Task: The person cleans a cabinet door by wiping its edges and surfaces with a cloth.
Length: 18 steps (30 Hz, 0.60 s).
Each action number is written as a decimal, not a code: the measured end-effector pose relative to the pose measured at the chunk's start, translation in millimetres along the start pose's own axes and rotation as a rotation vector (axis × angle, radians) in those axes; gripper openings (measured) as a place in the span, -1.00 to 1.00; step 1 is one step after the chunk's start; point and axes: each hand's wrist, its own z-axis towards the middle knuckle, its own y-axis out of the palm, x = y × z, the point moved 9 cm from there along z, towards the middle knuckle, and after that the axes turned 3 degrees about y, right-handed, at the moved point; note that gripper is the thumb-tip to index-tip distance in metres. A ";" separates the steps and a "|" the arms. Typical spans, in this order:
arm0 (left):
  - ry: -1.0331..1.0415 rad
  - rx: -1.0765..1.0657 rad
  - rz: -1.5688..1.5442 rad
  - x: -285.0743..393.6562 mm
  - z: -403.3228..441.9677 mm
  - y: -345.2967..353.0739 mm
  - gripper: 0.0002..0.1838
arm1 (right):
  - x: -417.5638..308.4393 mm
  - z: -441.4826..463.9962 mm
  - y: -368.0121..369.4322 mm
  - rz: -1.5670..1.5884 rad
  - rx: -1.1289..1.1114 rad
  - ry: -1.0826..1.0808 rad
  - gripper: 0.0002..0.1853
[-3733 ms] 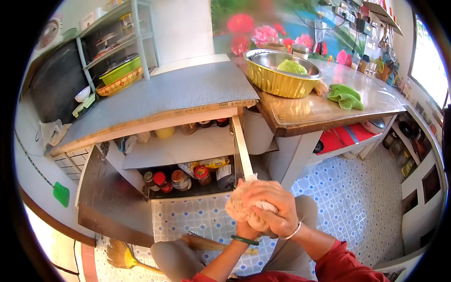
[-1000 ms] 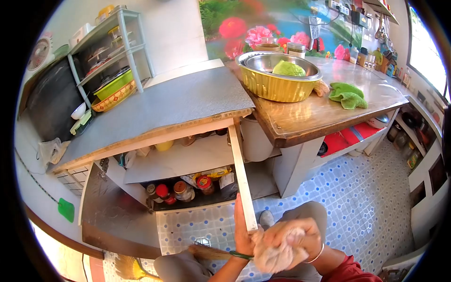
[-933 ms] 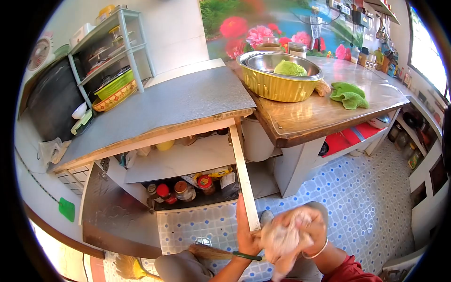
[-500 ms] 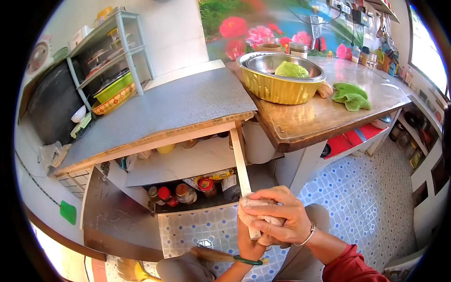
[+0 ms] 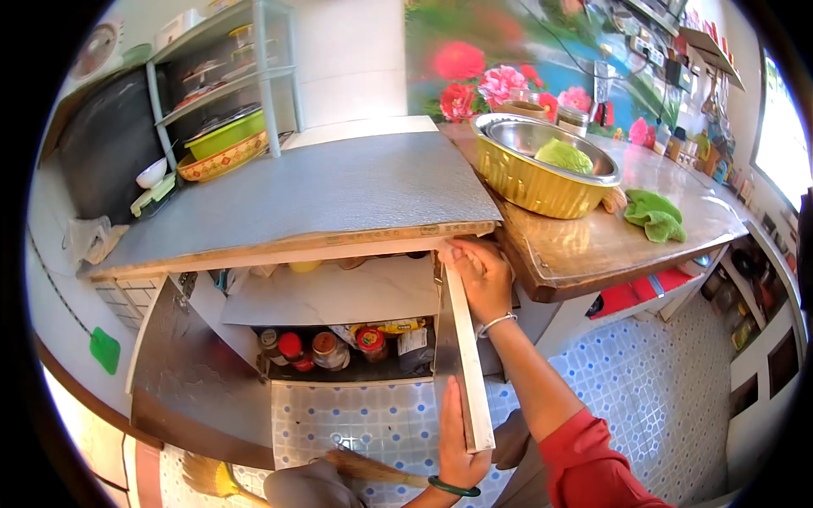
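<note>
A cabinet door with a pale edge stands swung out towards me. My right hand, a bracelet at its wrist, is closed at the door's top corner, just under the countertop. A bit of pale cloth shows at its fingertips; the hand hides most of it. Lower down, my left hand lies with straight fingers against the door's inner face near the bottom, and a dark green bangle circles that wrist. Inside the cabinet, several jars with red or brown lids stand on the lower shelf.
The other cabinet door hangs open at left. Above is the grey countertop. A gold basin holding a metal bowl and cabbage stands right, beside a green cloth. Brooms lie near my knees.
My right hand has gone up along the door edge to its top corner with the cloth. My left hand has shifted from beside it to flat against the lower door. The view has turned slightly.
</note>
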 end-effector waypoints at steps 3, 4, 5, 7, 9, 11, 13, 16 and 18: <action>0.014 0.018 0.008 3.4 2.0 -0.9 -0.08 | 5.7 5.5 -2.9 -0.047 0.072 0.005 -0.75; 0.029 0.012 -0.004 5.5 2.6 -0.3 -0.08 | 3.9 5.9 -3.7 -0.060 0.061 -0.009 -0.74; 0.028 0.020 -0.007 5.4 2.3 -1.2 -0.08 | 2.2 6.2 -6.5 -0.063 0.054 -0.013 -0.74; 0.004 -0.015 -0.023 3.6 2.1 1.1 -0.06 | -16.6 6.1 -1.8 -0.118 -0.086 -0.096 -0.70; -0.002 -0.010 -0.020 4.9 3.8 1.4 -0.05 | -19.1 11.0 1.0 -0.090 -0.171 -0.093 -0.68; -0.011 -0.013 -0.017 6.3 3.8 2.9 -0.04 | -18.6 14.1 5.8 -0.064 -0.252 -0.084 -0.67; 0.005 -0.003 -0.011 8.3 4.4 1.5 -0.05 | -3.2 18.0 10.5 -0.006 -0.272 0.056 -0.66; 0.030 -0.002 0.013 10.4 6.7 -3.6 -0.07 | -0.8 16.3 9.0 -0.018 -0.260 0.101 -0.66; 0.052 0.007 0.017 13.6 8.3 -8.7 -0.08 | -7.3 10.5 5.8 -0.013 -0.262 0.098 -0.67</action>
